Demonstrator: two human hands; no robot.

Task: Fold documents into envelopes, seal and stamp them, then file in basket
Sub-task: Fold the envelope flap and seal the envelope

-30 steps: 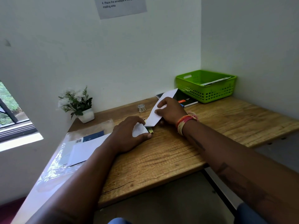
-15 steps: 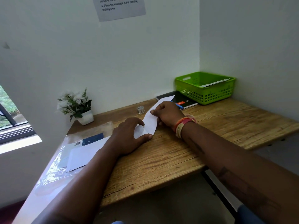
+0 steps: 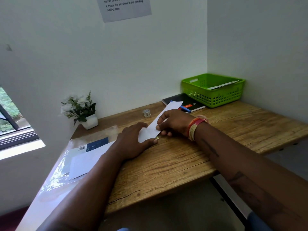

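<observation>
A white folded paper strip [image 3: 168, 112] lies slanted on the wooden desk [image 3: 175, 164], its far end raised toward the notebook. My right hand [image 3: 175, 121] pinches its middle between thumb and fingers. My left hand [image 3: 133, 141] rests over the near end, thumb under the paper's edge; what lies beneath the palm is hidden. A small greenish item [image 3: 157, 138] peeks out by the left thumb. The green basket [image 3: 215, 99] stands in the back right corner with a white envelope [image 3: 223, 85] inside. More white sheets [image 3: 85, 161] lie at the left on a clear plastic wrapper [image 3: 56, 177].
A black notebook [image 3: 185, 101] with a blue pen [image 3: 184, 108] lies in front of the basket. A small clear cap-like item [image 3: 147, 113] sits near the back wall. A potted white flower plant [image 3: 81, 110] stands at the back left. A printed instruction sheet [image 3: 124, 6] hangs on the wall.
The right hand has slid down the paper strip toward the left hand, pressing it flatter onto the desk. The left hand stayed on the near end.
</observation>
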